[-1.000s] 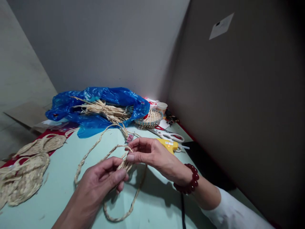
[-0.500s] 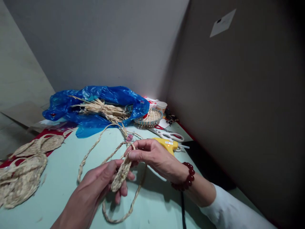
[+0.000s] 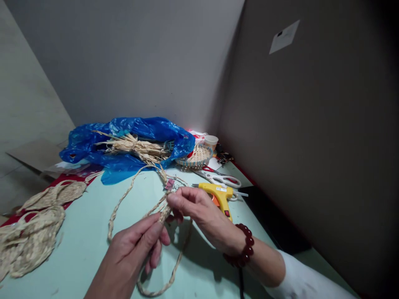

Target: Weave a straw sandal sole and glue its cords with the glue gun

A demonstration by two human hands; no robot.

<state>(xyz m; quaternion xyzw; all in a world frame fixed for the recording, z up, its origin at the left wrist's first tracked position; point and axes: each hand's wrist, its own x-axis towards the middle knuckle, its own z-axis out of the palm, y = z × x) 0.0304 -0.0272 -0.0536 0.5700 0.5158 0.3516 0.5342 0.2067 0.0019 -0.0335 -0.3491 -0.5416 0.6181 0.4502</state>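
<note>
Between my two hands is a small coiled piece of braided straw (image 3: 165, 213), mostly covered by fingers. My left hand (image 3: 141, 245) pinches its near end between thumb and fingers. With thumb and fingertips, my right hand (image 3: 196, 207) grips its far end; a dark red bead bracelet circles that wrist. A long straw braid (image 3: 120, 202) trails from the piece, looping over the pale green table on both sides and beneath my hands. Just beyond my fingers a pink clip (image 3: 169, 184) lies at the braid's loose strands.
A blue plastic bag (image 3: 149, 124) holds a straw bundle (image 3: 137, 146) at the back. Right of it are a woven basket (image 3: 199, 157), a paper cup (image 3: 211, 141), scissors (image 3: 229, 180) and a yellow glue gun (image 3: 222, 193). Braided straw soles (image 3: 34, 241) lie at left.
My left hand has slid up and closed further over the braided piece, which is now turned and mostly hidden. The view has shifted slightly, showing more of the glue gun.
</note>
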